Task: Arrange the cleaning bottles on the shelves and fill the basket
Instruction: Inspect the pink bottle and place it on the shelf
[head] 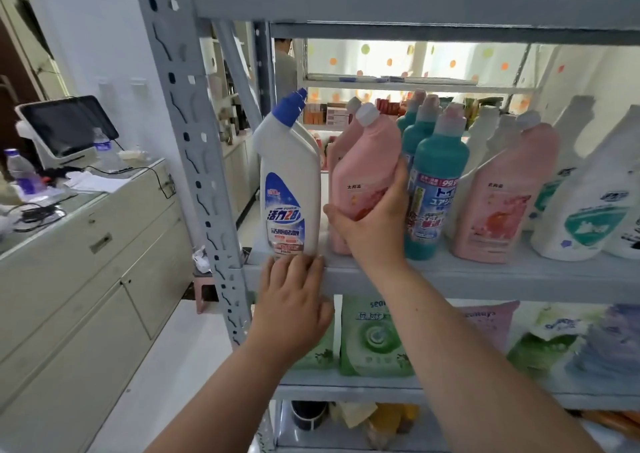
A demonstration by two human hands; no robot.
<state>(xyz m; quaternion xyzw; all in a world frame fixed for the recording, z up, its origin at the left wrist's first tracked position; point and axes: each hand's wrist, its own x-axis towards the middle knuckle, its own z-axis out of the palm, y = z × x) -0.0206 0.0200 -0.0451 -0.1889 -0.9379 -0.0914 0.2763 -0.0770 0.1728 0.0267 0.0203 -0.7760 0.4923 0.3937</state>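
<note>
Tablet-style screen (67,125) is sitting tilted on the tabletop (86,196) at left, two clear water bottles (20,172) standing near it, black cables (38,215) and papers (93,180) lying beside. Cream cabinet (86,279) is carrying all that. A pink stool (206,291) is peeking out behind the post. Dotted curtain (415,61) is glowing at the back.

The right hand (372,217) grips a pink bottle (365,172), tilted, between a white bottle with a blue cap (289,182) and a teal bottle (434,189). The left hand (294,300) rests open against the shelf edge (485,281).
</note>
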